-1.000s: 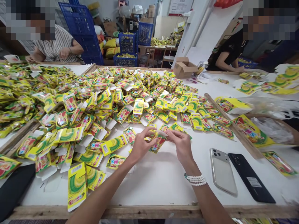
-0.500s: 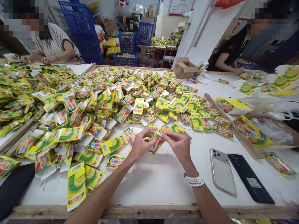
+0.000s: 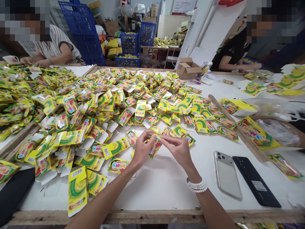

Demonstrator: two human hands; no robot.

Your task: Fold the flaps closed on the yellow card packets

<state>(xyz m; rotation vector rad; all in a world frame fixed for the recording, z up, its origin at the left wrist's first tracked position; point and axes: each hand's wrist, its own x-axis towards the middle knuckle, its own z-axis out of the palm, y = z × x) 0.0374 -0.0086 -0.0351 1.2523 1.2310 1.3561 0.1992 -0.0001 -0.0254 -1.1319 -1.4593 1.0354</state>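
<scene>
A small yellow, green and red printed carton (image 3: 156,149) is between my hands, over the white tabletop near the front. My left hand (image 3: 144,148) is closed around its left side, thumb and fingers near its upper end. With thumb and fingertips pinched together, my right hand (image 3: 177,148) touches the upper right edge of the carton. My fingers partly hide that upper end. More cartons (image 3: 179,132) of the same print lie just beyond my hands, and a flat one (image 3: 116,148) rests left of my left wrist.
A large heap of cartons (image 3: 109,95) spreads across the left and middle. Two phones (image 3: 227,175) lie right of my right forearm, beside a wooden strip (image 3: 235,127). A cardboard box (image 3: 188,68) stands at the back. Two people sit across the table, left and right.
My left hand has closed in on the carton, its fingers now against the upper end. Both hands and the carton have shifted slightly left.
</scene>
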